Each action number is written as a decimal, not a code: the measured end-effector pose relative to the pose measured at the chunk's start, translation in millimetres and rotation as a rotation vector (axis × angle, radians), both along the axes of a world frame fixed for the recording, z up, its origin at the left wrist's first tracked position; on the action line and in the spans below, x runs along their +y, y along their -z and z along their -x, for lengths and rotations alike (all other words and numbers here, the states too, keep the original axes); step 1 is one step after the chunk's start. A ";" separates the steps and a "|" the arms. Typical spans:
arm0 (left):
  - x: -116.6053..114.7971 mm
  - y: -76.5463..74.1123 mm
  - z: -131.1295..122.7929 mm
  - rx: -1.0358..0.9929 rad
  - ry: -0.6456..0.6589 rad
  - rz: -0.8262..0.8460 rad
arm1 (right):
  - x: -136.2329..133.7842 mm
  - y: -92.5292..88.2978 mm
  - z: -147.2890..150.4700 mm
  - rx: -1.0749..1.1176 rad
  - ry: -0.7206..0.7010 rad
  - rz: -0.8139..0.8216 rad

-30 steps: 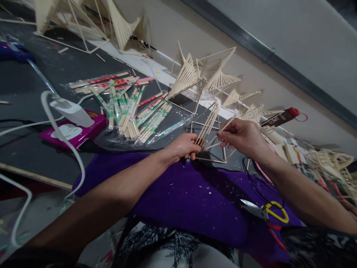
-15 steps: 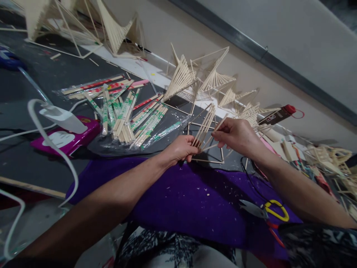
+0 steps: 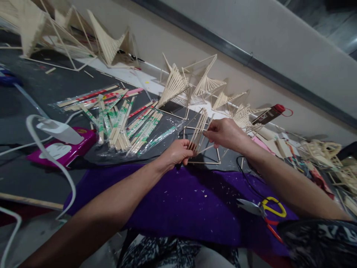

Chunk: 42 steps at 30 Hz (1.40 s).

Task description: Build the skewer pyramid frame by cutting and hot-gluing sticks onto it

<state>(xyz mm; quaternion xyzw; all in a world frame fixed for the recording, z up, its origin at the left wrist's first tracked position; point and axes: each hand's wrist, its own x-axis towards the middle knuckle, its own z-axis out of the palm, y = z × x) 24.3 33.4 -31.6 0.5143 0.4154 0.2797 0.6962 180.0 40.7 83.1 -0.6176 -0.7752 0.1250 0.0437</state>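
Note:
A small frame model of thin wooden sticks [image 3: 205, 162] stands at the table's front edge, with a slanted row of sticks [image 3: 199, 126] rising from it. My left hand [image 3: 180, 152] is closed on the lower end of that row, thumb and fingers pinching it. Just to the right, my right hand [image 3: 223, 134] pinches a thin wooden stick [image 3: 212, 118] beside the row, its tip pointing up. Whether this stick touches the row I cannot tell. My fingers hide part of the model's near side.
Plastic-wrapped chopsticks [image 3: 119, 123] lie to the left, near a magenta power strip [image 3: 64, 147] with a white plug. Finished stick models [image 3: 174, 85] line the wall. Scissors [image 3: 262, 210] rest on purple cloth [image 3: 178, 208]. A red-capped bottle [image 3: 269, 113] stands far right.
The right hand and its stick have come slightly closer to the row of sticks. My left hand keeps its hold. The whole view has shifted a little.

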 end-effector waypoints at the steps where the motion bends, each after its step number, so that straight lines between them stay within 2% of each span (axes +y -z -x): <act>1: -0.1 0.2 -0.2 0.001 -0.004 0.003 | 1.9 -0.4 0.4 -0.034 0.007 0.004; 5: -1.1 -1.7 -1.1 0.011 -0.018 -0.001 | 10.3 -0.2 0.2 -0.087 0.053 0.057; 10: -2.6 -5.1 -2.1 0.029 -0.043 -0.008 | 16.6 -3.3 0.4 0.000 0.077 0.200; 15: -3.5 -5.6 -2.9 0.027 -0.057 -0.013 | 20.7 -5.6 5.1 0.121 0.172 0.334; 19: -3.8 -5.9 -3.2 0.016 -0.057 -0.012 | 23.5 -3.7 8.9 0.099 0.198 0.380; 25: -4.1 -6.6 -2.6 -0.001 -0.054 -0.002 | 29.5 -21.4 0.0 -0.005 0.178 0.317; 29: -4.1 -6.1 -2.2 -0.011 -0.056 0.002 | 38.1 -29.9 -14.5 0.155 0.206 0.228; 37: -2.3 -5.0 -1.9 0.006 -0.045 0.012 | 47.9 -4.2 -10.3 0.336 0.220 0.194; 42: -3.7 -8.2 -1.8 0.011 -0.049 0.012 | 49.3 0.3 -10.4 0.384 0.249 0.199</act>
